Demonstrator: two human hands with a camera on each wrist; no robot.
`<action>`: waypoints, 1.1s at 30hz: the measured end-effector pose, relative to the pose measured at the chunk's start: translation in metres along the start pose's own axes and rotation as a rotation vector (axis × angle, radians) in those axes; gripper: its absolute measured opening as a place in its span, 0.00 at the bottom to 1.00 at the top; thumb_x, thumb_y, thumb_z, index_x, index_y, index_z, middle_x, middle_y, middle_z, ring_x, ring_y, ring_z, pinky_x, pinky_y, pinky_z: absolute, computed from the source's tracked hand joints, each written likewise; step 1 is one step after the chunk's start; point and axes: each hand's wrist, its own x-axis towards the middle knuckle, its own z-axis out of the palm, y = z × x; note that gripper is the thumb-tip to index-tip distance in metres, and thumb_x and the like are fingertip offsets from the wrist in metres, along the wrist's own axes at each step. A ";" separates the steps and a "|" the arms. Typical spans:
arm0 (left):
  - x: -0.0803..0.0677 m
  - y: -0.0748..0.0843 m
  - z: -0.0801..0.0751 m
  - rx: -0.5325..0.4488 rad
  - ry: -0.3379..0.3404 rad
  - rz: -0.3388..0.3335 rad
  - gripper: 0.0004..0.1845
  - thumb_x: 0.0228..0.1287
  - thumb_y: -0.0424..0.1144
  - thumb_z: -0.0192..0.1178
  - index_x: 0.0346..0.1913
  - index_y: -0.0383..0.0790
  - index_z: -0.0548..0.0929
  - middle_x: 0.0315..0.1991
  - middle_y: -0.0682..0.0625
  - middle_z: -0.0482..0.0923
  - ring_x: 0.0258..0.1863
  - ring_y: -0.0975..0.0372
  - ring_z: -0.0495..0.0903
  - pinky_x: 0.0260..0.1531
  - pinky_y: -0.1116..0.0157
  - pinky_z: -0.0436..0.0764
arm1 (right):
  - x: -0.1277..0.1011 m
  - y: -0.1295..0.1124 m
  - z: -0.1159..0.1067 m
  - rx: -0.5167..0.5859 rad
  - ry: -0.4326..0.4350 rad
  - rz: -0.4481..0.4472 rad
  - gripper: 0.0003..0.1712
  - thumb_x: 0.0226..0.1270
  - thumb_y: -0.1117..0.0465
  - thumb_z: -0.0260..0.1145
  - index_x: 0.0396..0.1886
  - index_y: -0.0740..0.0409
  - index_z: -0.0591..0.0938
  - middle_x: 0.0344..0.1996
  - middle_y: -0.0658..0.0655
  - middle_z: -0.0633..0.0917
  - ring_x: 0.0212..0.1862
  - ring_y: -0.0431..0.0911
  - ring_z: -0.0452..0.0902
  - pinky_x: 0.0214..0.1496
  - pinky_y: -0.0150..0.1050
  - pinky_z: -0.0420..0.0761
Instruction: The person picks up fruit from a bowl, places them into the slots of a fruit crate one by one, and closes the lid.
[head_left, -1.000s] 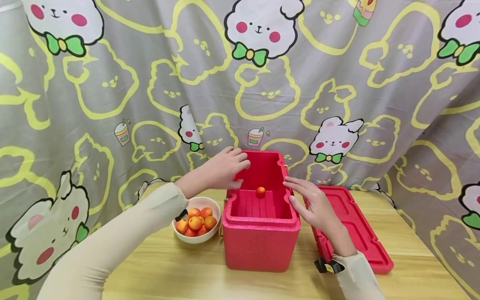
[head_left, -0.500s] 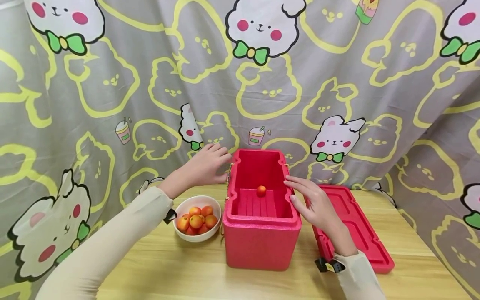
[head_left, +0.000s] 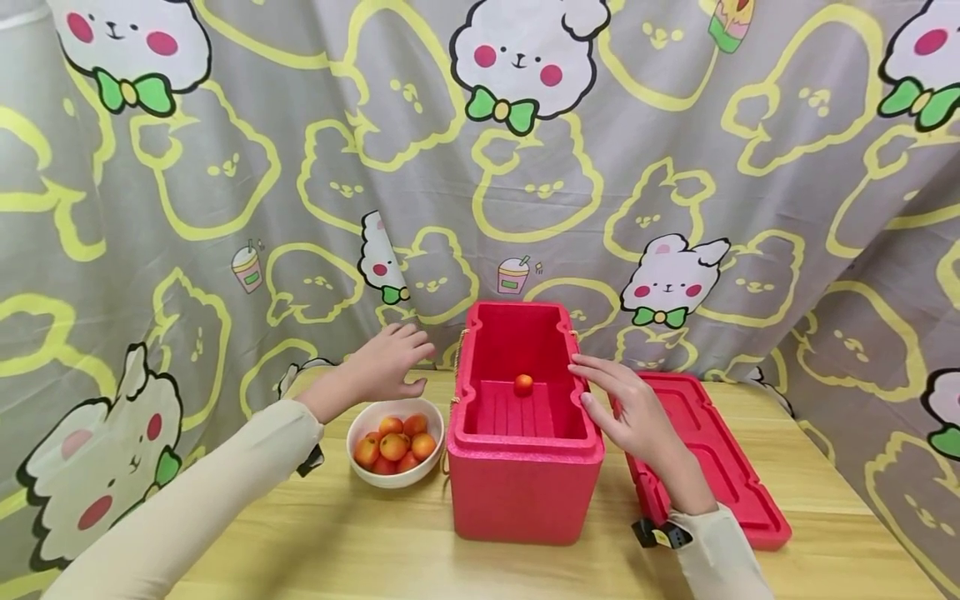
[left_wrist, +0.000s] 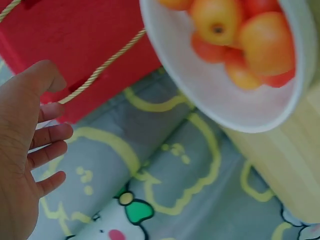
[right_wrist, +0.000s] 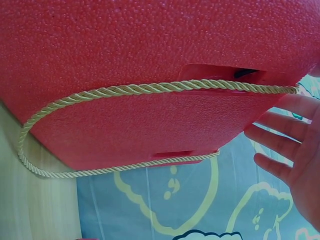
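Note:
In the head view my left hand (head_left: 386, 364) hovers empty, fingers loosely bent, just behind and above a white bowl (head_left: 356, 462) of several small orange-red fruits (head_left: 393, 447). The left wrist view shows the hand (left_wrist: 25, 135) apart from the bowl (left_wrist: 250, 120). A red foam box (head_left: 525, 500) stands lidless at the centre, with one small orange-red fruit (head_left: 523, 384) on its floor. My right hand (head_left: 633, 412) rests with extended fingers on the box's right rim. Seen from the right wrist, its fingers (right_wrist: 280, 142) reach up beside the box wall (right_wrist: 150, 45).
The box's red lid (head_left: 720, 458) lies on the wooden table (head_left: 375, 542) to the right. Gold rope handles (right_wrist: 135, 89) hang along the box's sides. Behind the table hangs a grey patterned curtain (head_left: 442, 192).
My left hand has moved left from above the box's opening, out past its left rim, and down toward the bowl. My right hand and the fruit inside the box have stayed in place.

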 end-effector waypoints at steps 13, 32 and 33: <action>-0.023 0.016 0.027 -0.164 -0.181 -0.004 0.17 0.54 0.46 0.71 0.44 0.44 0.83 0.42 0.50 0.81 0.48 0.54 0.77 0.55 0.50 0.77 | -0.002 -0.002 0.000 0.008 -0.003 0.016 0.30 0.60 0.60 0.72 0.65 0.50 0.81 0.67 0.54 0.79 0.66 0.52 0.76 0.55 0.59 0.84; -0.039 0.037 0.051 -0.190 -0.172 0.074 0.21 0.43 0.54 0.70 0.40 0.47 0.85 0.33 0.54 0.79 0.37 0.61 0.74 0.42 0.59 0.75 | 0.007 0.000 -0.003 0.008 -0.025 0.002 0.28 0.57 0.58 0.73 0.60 0.52 0.84 0.64 0.54 0.82 0.64 0.52 0.78 0.55 0.60 0.83; -0.040 0.037 0.051 -0.189 -0.163 0.077 0.20 0.43 0.53 0.70 0.39 0.46 0.85 0.33 0.55 0.78 0.37 0.61 0.74 0.42 0.59 0.75 | 0.008 0.000 -0.003 0.002 -0.024 -0.002 0.27 0.57 0.58 0.74 0.59 0.52 0.84 0.63 0.54 0.82 0.63 0.52 0.78 0.54 0.60 0.83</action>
